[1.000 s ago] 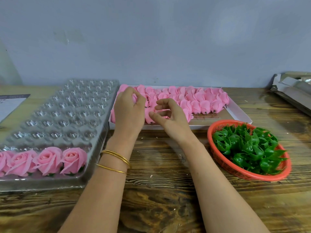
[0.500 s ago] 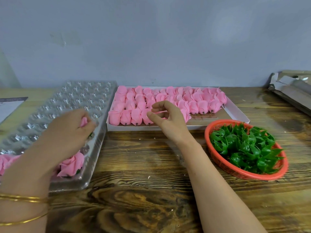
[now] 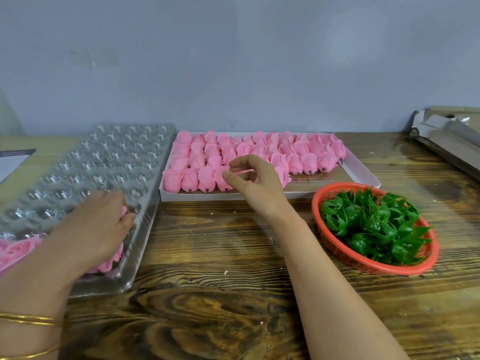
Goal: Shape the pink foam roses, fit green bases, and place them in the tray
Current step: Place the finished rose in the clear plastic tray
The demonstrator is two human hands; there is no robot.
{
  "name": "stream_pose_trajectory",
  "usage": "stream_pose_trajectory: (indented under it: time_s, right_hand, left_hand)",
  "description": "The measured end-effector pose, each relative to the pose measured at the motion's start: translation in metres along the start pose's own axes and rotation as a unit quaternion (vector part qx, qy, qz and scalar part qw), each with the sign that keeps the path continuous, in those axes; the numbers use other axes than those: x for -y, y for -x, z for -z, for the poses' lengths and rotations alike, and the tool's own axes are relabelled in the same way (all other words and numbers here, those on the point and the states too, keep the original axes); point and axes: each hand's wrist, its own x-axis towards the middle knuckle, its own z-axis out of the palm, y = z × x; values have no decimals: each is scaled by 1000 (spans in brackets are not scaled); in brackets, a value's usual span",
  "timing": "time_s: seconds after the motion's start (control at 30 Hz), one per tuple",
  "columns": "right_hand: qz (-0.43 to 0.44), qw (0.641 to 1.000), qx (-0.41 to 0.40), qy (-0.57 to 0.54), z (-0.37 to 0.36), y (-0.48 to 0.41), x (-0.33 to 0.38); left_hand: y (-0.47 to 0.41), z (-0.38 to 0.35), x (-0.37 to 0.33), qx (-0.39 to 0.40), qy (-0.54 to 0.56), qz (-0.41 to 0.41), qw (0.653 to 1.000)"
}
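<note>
My left hand (image 3: 96, 227) grips a pink foam rose (image 3: 123, 212) low over the near right part of the clear plastic tray (image 3: 117, 157). Finished roses (image 3: 15, 252) lie in the tray's front row, partly hidden by that hand and forearm. My right hand (image 3: 249, 183) hovers with loosely curled fingers over the front edge of the white box (image 3: 363, 170), which holds several unshaped pink roses (image 3: 285, 152). This hand holds nothing that I can make out. A red basket (image 3: 320, 201) of green bases (image 3: 371, 224) stands to the right of my right forearm.
The wooden table (image 3: 207, 294) carries everything, and a grey wall stands close behind it. Folded grey packaging (image 3: 446, 136) lies at the far right edge. A sheet of paper (image 3: 10, 159) sits left of the tray.
My left hand has carried a pink rose from the white box leftward and down to the clear tray. The right hand has stayed over the box's front edge.
</note>
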Motion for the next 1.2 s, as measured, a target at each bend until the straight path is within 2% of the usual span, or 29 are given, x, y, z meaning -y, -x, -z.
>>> stream_pose_trajectory:
  time_s: [0.47, 0.73, 1.2]
  right_hand:
    - [-5, 1000, 2, 25, -1, 0, -1]
    - [2, 1000, 4, 18, 0, 0, 1]
    - [15, 1000, 5, 23, 1, 0, 0]
  left_hand:
    - [-8, -8, 8, 80, -111, 17, 990]
    - [-8, -9, 4, 111, -155, 56, 980]
    - [-10, -11, 8, 132, -145, 48, 980]
